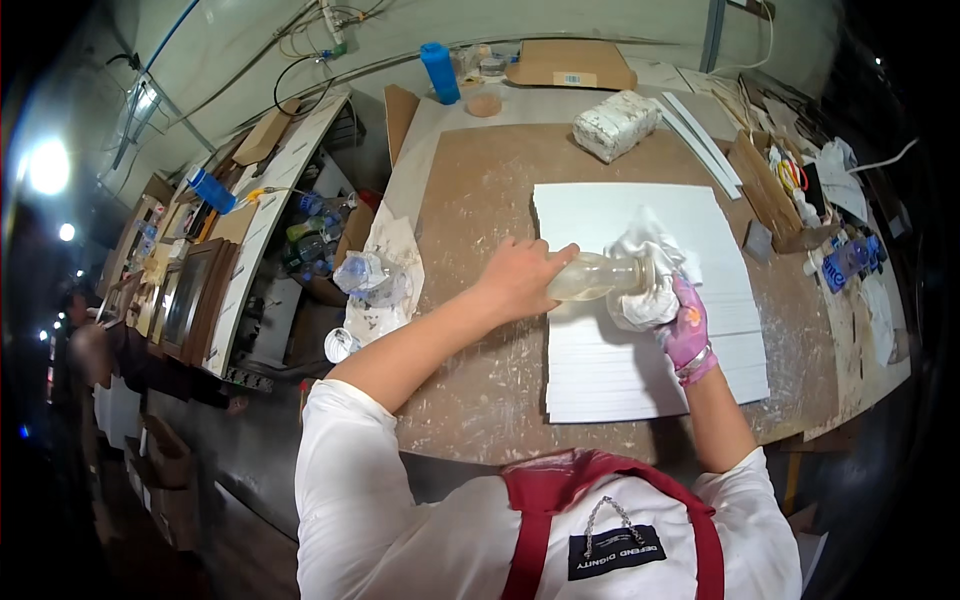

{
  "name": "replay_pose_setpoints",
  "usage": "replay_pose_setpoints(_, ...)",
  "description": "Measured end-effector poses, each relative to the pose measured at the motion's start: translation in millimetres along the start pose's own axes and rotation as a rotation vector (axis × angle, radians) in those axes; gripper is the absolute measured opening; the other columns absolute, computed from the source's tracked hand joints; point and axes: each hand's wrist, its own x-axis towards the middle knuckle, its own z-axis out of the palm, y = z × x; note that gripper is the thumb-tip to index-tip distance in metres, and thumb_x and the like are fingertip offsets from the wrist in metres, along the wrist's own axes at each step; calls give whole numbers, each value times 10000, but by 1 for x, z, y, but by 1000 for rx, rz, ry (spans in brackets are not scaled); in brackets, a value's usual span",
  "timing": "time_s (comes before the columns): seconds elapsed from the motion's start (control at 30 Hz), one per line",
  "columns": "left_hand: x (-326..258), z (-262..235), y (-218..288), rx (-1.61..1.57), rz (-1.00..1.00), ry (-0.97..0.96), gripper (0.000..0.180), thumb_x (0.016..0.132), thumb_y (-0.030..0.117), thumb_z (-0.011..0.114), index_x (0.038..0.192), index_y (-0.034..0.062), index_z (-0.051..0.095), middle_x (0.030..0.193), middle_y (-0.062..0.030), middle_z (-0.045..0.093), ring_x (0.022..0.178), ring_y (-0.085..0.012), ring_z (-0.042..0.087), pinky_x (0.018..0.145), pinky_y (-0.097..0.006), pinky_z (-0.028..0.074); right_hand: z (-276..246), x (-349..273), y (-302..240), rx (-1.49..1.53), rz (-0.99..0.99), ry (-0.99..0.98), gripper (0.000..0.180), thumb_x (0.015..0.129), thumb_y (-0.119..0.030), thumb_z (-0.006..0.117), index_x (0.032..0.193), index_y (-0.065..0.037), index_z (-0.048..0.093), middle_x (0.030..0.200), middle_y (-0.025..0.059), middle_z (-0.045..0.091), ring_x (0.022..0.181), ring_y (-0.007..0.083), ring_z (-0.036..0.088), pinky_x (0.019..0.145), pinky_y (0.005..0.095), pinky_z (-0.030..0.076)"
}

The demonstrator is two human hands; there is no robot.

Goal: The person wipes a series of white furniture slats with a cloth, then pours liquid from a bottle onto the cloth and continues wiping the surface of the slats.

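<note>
My left hand (520, 275), bare, grips the base of a clear plastic bottle (598, 277) with a little pale contents. The bottle lies tilted on its side, its neck toward the right. Bunched in my right hand (688, 328), which wears a pink glove, is a white cloth (645, 250). The bottle's mouth meets the cloth; whether liquid runs out cannot be seen. Both hands are over a stack of white strips (610, 375) laid side by side on the brown board of the table (475, 380).
A wrapped white block (617, 125), loose white strips (703, 145) and a cardboard box of odds and ends (775, 190) stand along the back and right. A blue bottle (440, 73) is at the back left. Crumpled clear bottles (370, 275) lie left; a person (150, 355) is farther left.
</note>
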Motion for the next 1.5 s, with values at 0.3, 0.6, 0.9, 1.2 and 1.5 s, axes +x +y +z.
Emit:
replay_pose_setpoints(0.3, -25, -13, 48, 63, 27, -135, 715, 696, 333, 769, 1318, 135, 478, 1077, -155, 607, 968, -332, 603, 813, -464, 470, -28, -51, 9, 328, 301, -454, 426, 973, -317, 488, 1307, -52, 475, 1239, 122, 579, 1110, 236, 588, 942, 381, 503)
replay_pose_setpoints(0.6, -24, -32, 42, 260, 117, 48, 669, 683, 226, 780, 1297, 209, 514, 1060, -98, 592, 1013, -281, 583, 817, -419, 434, -30, -55, 13, 419, 211, -51, 430, 971, -321, 493, 1297, -40, 483, 1266, 139, 577, 1150, 297, 573, 995, 453, 465)
replay_pose_setpoints(0.9, -25, -31, 43, 274, 139, -40, 649, 677, 186, 770, 1277, 227, 529, 1038, -102, 583, 999, -286, 571, 833, -419, 419, -18, -62, 14, 424, 228, -3, 560, 949, -459, 466, 1328, -46, 465, 1328, 146, 533, 1201, 319, 531, 1045, 486, 404)
replay_pose_setpoints(1.2, -16, -28, 30, 346, 155, -38, 648, 674, 159, 753, 1279, 224, 531, 1028, -95, 575, 991, -279, 573, 825, -415, 423, -28, -63, 0, 501, 142, 116, 607, 923, -529, 486, 1323, -73, 476, 1333, 134, 523, 1221, 295, 512, 1034, 442, 422)
replay_pose_setpoints(1.5, -6, -31, 32, 262, 166, 54, 667, 668, 157, 764, 1287, 224, 526, 1022, -96, 571, 971, -280, 576, 803, -406, 418, -24, -62, 21, 492, 302, -14, 579, 949, -442, 458, 1378, -54, 430, 1389, 131, 485, 1254, 310, 481, 1074, 455, 366)
